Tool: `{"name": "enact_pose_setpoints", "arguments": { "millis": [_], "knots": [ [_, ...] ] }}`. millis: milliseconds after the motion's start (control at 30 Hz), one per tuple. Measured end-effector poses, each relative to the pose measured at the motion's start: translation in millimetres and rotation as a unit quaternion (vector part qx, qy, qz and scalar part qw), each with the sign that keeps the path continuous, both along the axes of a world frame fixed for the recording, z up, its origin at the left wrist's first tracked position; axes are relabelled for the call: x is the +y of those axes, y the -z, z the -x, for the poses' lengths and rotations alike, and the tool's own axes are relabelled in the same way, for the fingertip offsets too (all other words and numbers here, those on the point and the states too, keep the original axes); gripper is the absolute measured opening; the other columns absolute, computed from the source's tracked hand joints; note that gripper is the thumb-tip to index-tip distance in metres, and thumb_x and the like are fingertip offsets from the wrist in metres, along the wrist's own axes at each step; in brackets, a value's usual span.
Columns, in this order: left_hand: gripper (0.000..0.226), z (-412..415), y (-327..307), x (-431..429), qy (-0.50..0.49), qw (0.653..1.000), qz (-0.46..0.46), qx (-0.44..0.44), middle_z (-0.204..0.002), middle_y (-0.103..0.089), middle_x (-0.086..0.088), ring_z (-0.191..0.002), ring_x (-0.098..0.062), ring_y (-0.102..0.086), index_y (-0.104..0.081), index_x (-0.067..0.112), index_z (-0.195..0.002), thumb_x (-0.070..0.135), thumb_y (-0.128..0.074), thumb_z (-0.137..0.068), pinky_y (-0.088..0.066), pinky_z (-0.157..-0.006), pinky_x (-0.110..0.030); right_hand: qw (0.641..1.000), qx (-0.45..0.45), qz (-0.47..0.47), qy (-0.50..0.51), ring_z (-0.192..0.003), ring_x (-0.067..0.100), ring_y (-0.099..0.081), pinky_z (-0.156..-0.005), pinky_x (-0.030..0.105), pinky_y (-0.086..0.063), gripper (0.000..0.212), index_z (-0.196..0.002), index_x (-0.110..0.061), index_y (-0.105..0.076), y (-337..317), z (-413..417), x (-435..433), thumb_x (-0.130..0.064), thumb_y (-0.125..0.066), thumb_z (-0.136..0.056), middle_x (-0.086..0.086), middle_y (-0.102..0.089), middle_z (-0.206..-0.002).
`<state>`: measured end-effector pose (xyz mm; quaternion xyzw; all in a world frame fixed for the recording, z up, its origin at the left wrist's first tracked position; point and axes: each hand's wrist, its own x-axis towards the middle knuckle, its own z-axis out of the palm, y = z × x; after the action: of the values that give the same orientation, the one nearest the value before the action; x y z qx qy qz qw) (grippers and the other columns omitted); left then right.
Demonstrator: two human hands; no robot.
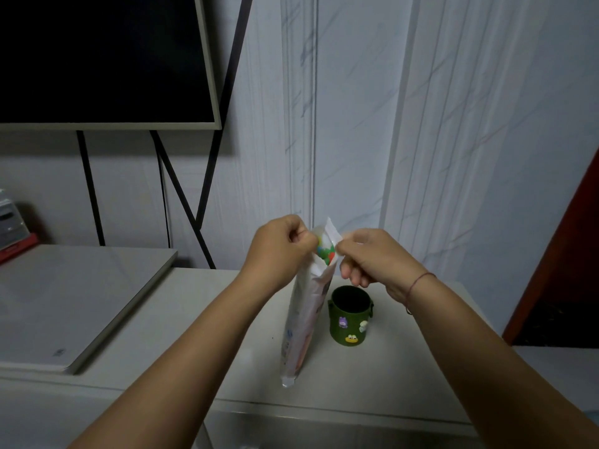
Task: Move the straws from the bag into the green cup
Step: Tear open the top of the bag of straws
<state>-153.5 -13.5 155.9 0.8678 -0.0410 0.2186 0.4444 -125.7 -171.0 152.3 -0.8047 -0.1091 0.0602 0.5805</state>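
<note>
A long clear plastic bag [303,322] stands upright on the white table [181,345], its bottom end near the front edge. Coloured straw ends [325,251] show at its open top. My left hand [280,251] pinches the left side of the bag's mouth. My right hand [372,254] pinches the right side, and the two hold the mouth apart. The green cup [350,315], with small cartoon stickers on its side, stands upright just right of the bag, below my right hand. Its inside looks dark.
A flat white slab [64,306] lies on the left of the table. A dark screen [103,59] on a black stand rises behind it. A red and grey box [13,231] sits at the far left. A dark red panel [564,254] borders the right.
</note>
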Motion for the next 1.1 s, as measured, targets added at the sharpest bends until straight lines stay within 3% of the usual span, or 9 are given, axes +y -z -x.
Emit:
{"name": "enact_pose_setpoints", "arguments": {
  "millis": [200,333,467,633,767,833,967,1033,1100],
  "knots": [
    [0.015,-4.5,-5.5,12.5,-0.045,0.999,-0.004,-0.024,-0.063,-0.052,0.000,-0.056,-0.011,-0.047,-0.056,0.008,-0.073,0.014,-0.057,-0.087,-0.041,-0.055,-0.024,0.997,-0.061,0.020,0.036,-0.033,0.009,-0.048,-0.033,0.018,-0.034,0.027,-0.069,-0.007,-0.065,-4.1,2.9,-8.0,0.001,-0.043,-0.083,0.001,-0.060,-0.043],
    [0.015,-7.2,-4.3,13.1,-0.065,0.997,0.022,-0.040,-0.064,-0.053,0.000,-0.058,-0.011,-0.048,-0.057,0.009,-0.072,0.013,-0.056,-0.086,-0.040,-0.053,-0.018,0.995,-0.010,-0.078,0.063,-0.030,0.010,-0.050,-0.032,0.015,-0.036,0.024,-0.070,-0.002,-0.059,-6.7,3.4,-1.9,0.002,-0.041,-0.085,0.003,-0.060,-0.041],
    [0.021,-10.2,10.4,13.0,-0.001,0.995,0.099,-0.004,-0.088,-0.065,-0.013,-0.077,-0.016,-0.058,-0.058,0.009,-0.085,0.028,-0.057,-0.093,-0.052,-0.074,-0.033,0.983,0.068,-0.156,0.065,-0.032,0.010,-0.055,-0.035,0.015,-0.044,0.020,-0.076,0.002,-0.056,-2.4,6.3,7.9,0.001,-0.040,-0.087,0.007,-0.061,-0.043],
    [0.094,-4.6,51.3,17.2,0.111,0.982,0.119,0.092,-0.138,-0.041,0.010,-0.122,-0.007,-0.044,-0.029,0.025,-0.145,0.059,-0.067,-0.066,-0.038,-0.091,-0.019,0.974,0.083,-0.199,0.074,-0.036,0.011,-0.058,-0.038,0.017,-0.048,0.017,-0.083,0.007,-0.058,-0.9,6.3,10.3,0.003,-0.041,-0.085,0.011,-0.061,-0.047],
    [0.119,-3.2,75.2,17.0,0.167,0.967,0.132,0.137,-0.142,-0.031,0.018,-0.131,-0.006,-0.034,-0.010,0.035,-0.151,0.057,-0.081,-0.058,-0.035,-0.101,-0.028,0.966,0.093,-0.231,0.076,-0.038,0.011,-0.059,-0.039,0.017,-0.048,0.016,-0.085,0.007,-0.058,1.8,5.1,13.8,0.005,-0.043,-0.086,0.011,-0.062,-0.047],
    [0.109,-3.5,82.3,13.8,0.182,0.965,0.126,0.139,-0.142,-0.040,0.018,-0.126,-0.007,-0.043,-0.020,0.034,-0.149,0.044,-0.085,-0.062,-0.043,-0.100,-0.030,0.963,0.092,-0.243,0.067,-0.038,0.010,-0.059,-0.039,0.017,-0.048,0.016,-0.082,0.005,-0.059,1.9,3.6,15.0,0.003,-0.043,-0.087,0.008,-0.062,-0.045],
    [0.040,-8.0,85.7,17.4,0.124,0.973,0.173,0.089,-0.110,-0.069,0.004,-0.102,-0.017,-0.065,-0.058,0.027,-0.117,0.028,-0.075,-0.080,-0.058,-0.081,-0.030,0.980,0.038,-0.188,0.048,-0.041,0.008,-0.048,-0.040,0.017,-0.040,0.015,-0.079,-0.011,-0.061,7.9,-1.5,9.7,-0.017,-0.054,-0.091,0.001,-0.057,-0.052],
    [0.027,-8.2,81.8,22.7,0.135,0.965,0.209,0.086,-0.102,-0.074,0.001,-0.096,-0.018,-0.070,-0.063,0.021,-0.111,0.025,-0.070,-0.085,-0.058,-0.075,-0.026,0.991,-0.009,-0.125,0.054,-0.059,0.009,-0.052,-0.051,0.018,-0.042,0.018,-0.091,-0.017,-0.063,12.5,-5.6,4.3,-0.035,-0.062,-0.086,-0.001,-0.059,-0.072],
    [0.028,-6.5,75.0,27.2,0.158,0.955,0.228,0.100,-0.101,-0.075,-0.003,-0.094,-0.019,-0.072,-0.064,0.015,-0.112,0.028,-0.067,-0.087,-0.058,-0.076,-0.027,0.995,-0.036,-0.089,0.039,-0.092,0.009,-0.057,-0.078,0.023,-0.047,0.051,-0.121,-0.022,-0.053,17.3,-10.1,0.0,-0.047,-0.066,-0.078,-0.002,-0.059,-0.105]
  ]
}}
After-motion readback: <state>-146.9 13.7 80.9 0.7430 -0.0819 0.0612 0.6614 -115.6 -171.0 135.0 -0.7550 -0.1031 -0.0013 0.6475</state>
